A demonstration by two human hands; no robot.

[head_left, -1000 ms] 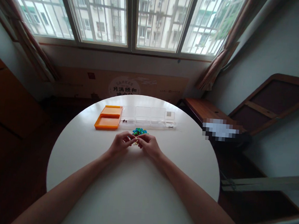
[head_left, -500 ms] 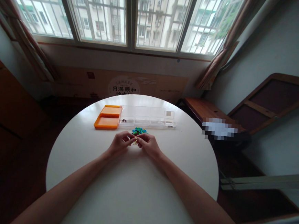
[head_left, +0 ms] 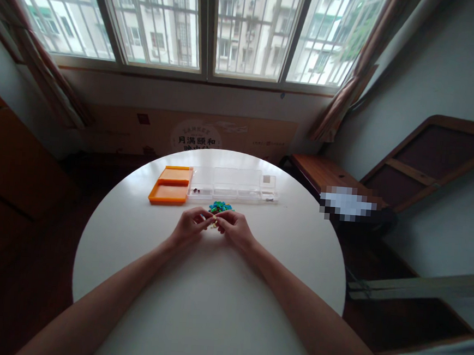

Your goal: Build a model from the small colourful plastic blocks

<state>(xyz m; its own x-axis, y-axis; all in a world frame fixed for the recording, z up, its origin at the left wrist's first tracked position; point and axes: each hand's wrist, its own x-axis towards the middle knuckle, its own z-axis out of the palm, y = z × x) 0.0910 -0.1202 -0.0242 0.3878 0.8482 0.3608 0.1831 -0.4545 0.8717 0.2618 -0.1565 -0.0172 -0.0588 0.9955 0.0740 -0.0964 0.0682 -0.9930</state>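
Both my hands rest on the round white table [head_left: 210, 306], fingertips meeting in a pinch. My left hand [head_left: 190, 226] and my right hand [head_left: 237, 228] together hold a tiny pale yellowish piece [head_left: 214, 220] between thumbs and forefingers. Just beyond the fingertips lies a small heap of blue and green pieces [head_left: 220, 206]. Further back stands a clear plastic compartment box [head_left: 232, 185] with a few dark bits in its left cell, and beside it an orange tray [head_left: 171, 185].
The table's far edge lies just behind the box. A wide barred window fills the back wall, with a printed cardboard panel [head_left: 195, 136] below it. Wooden furniture [head_left: 426, 165] stands at the right, dark wooden panels at the left.
Nothing has visibly moved; both hands keep the same pinch on the small piece. The view has shifted by only a few pixels.
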